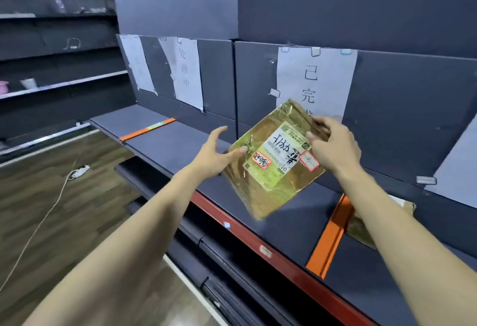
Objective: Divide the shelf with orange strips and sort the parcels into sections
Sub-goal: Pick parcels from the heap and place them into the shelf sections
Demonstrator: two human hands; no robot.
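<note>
A flat brown parcel (268, 176) wrapped in clear tape, with a white label and red-edged stickers, hangs tilted above the dark shelf board (281, 225). My right hand (335, 145) grips its upper right edge. My left hand (219, 152) has straight fingers, the thumb touching the parcel's left edge. One orange strip (331, 235) lies across the shelf below my right forearm. A second orange strip (147, 129) lies across it far to the left. Another brown parcel (361, 230) lies right of the near strip, partly hidden by my right arm.
Paper sheets hang on the shelf's back wall: one (315, 80) behind the parcel, one (185, 72) to the left, one (462, 165) at the right edge. A red rail (232, 219) runs along the shelf front. A white cable (51, 209) crosses the wooden floor.
</note>
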